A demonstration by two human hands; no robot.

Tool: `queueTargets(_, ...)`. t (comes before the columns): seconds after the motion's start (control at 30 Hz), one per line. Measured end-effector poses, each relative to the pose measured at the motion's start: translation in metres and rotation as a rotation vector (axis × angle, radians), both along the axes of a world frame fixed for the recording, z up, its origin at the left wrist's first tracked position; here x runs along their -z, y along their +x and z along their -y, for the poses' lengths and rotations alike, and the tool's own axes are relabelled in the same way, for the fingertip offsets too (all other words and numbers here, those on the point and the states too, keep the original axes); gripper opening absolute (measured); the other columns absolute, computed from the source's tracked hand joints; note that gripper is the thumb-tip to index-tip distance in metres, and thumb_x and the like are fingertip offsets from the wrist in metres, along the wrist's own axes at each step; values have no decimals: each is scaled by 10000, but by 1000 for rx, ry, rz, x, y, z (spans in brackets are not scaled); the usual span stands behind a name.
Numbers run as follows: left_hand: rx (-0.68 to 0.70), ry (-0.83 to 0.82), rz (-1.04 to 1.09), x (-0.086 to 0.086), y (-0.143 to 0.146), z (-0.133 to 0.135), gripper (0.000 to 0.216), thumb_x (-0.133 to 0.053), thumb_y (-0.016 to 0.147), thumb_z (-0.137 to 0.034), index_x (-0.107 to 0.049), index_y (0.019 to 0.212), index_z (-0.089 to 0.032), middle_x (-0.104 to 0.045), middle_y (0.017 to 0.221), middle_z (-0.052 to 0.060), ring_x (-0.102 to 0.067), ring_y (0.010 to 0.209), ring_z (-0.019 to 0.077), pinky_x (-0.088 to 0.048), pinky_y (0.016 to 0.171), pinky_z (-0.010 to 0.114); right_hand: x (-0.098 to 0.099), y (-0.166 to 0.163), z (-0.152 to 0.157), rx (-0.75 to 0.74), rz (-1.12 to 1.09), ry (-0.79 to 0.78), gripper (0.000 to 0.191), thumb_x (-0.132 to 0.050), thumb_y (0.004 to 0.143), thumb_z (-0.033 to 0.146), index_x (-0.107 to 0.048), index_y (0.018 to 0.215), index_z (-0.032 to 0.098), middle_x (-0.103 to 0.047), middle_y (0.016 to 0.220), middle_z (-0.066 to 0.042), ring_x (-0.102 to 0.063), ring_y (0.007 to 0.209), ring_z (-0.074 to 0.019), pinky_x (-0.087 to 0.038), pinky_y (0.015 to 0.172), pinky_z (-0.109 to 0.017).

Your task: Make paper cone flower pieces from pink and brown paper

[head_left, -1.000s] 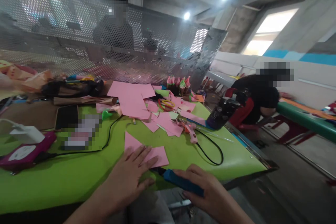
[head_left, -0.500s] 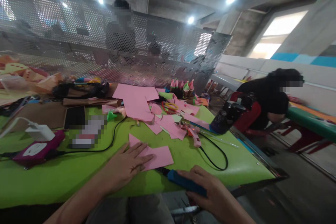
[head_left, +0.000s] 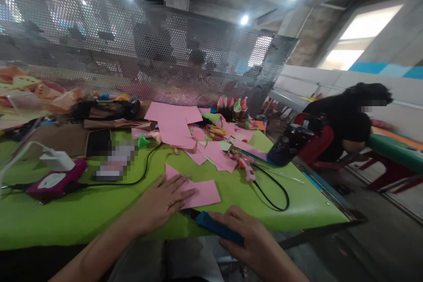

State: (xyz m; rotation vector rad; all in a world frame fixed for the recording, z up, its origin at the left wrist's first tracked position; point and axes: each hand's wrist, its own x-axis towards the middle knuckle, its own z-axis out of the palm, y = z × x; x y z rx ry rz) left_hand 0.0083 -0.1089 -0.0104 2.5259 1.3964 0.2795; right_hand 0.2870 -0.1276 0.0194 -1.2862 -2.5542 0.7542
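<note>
My left hand [head_left: 167,198] lies flat with its fingers spread on a folded-looking piece of pink paper [head_left: 206,193], pressing it against the green tabletop [head_left: 109,218]. One pointed corner of the paper sticks out beyond the fingers. My right hand [head_left: 243,231] is closed around the blue handle of a utility knife [head_left: 220,228]. The dark blade end points left and lies at the paper's near edge, close to the heel of my left hand; whether it touches the paper I cannot tell.
Pink sheets and scraps [head_left: 175,125] spread across the table's far side. A pink glue gun [head_left: 247,169] with a looping black cord lies right of them, near a dark bottle [head_left: 286,143]. Leftward are a phone [head_left: 98,143] and a purple power box [head_left: 56,180]. A person [head_left: 346,119] sits at right.
The utility knife and my right hand have moved left along the paper's near edge. My left hand still holds the paper down. The camera view has shifted slightly.
</note>
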Motion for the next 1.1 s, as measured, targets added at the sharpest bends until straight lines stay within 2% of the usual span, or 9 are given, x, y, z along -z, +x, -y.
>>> queueTargets(0.13, 17, -33, -10, -5, -5, -5, 444, -240, 1023, -414, -263, 1464, -446, -255, 1585, -35, -245, 1452, 196, -209, 1164, 517, 3, -6, -1, -26, -2, 31, 558, -634, 785, 134, -584, 1307, 327, -628, 1028, -49, -616, 916, -211, -468, 804, -295)
queueTargets(0.23, 61, -47, -15, -5, -12, -14, 467, -323, 1011, -344, -280, 1474, -393, -303, 1567, -36, -298, 1433, 181, -250, 1155, 468, 5, -3, -2, -21, -7, 40, 562, -629, 784, 132, -586, 1305, 337, -622, 995, -40, -616, 896, -208, -468, 786, -290)
queueTargets(0.33, 114, -25, -8, -1, -18, -23, 459, -374, 1000, -365, -320, 1453, -417, -326, 1558, -45, -340, 1414, 179, -277, 1137, 440, 5, 0, -2, -23, -13, 21, 556, -629, 792, 139, -584, 1307, 342, -622, 990, -37, -617, 889, -209, -467, 781, -293)
queueTargets(0.47, 120, -1, 32, 5, -22, -25, 459, -361, 1004, -402, -286, 1454, -453, -320, 1561, -59, -331, 1418, 173, -245, 1149, 431, 6, -4, -2, -30, -32, 10, 553, -636, 802, 151, -576, 1313, 353, -624, 997, -31, -614, 906, -210, -465, 796, -294)
queueTargets(0.63, 132, -23, 29, 6, -23, -25, 471, -376, 1002, -396, -281, 1462, -435, -322, 1561, -56, -304, 1430, 171, -218, 1162, 431, 6, -13, -2, -58, -52, -2, 551, -656, 792, 150, -581, 1309, 324, -623, 1057, -51, -605, 956, -221, -464, 835, -311)
queueTargets(0.93, 122, -15, 54, 8, -23, -26, 475, -386, 994, -401, -296, 1460, -429, -319, 1565, -42, -309, 1428, 190, -227, 1156, 436, 8, -20, -2, -62, -33, 11, 553, -647, 802, 142, -574, 1319, 324, -608, 1033, -55, -607, 935, -215, -467, 825, -316)
queueTargets(1.1, 115, -26, 58, 5, -21, -24, 463, -381, 995, -392, -319, 1452, -428, -326, 1560, -40, -327, 1421, 193, -247, 1146, 449, -4, -18, 6, -138, -24, -42, 551, -664, 801, 161, -579, 1306, 366, -623, 1022, -30, -612, 922, -199, -466, 780, -276)
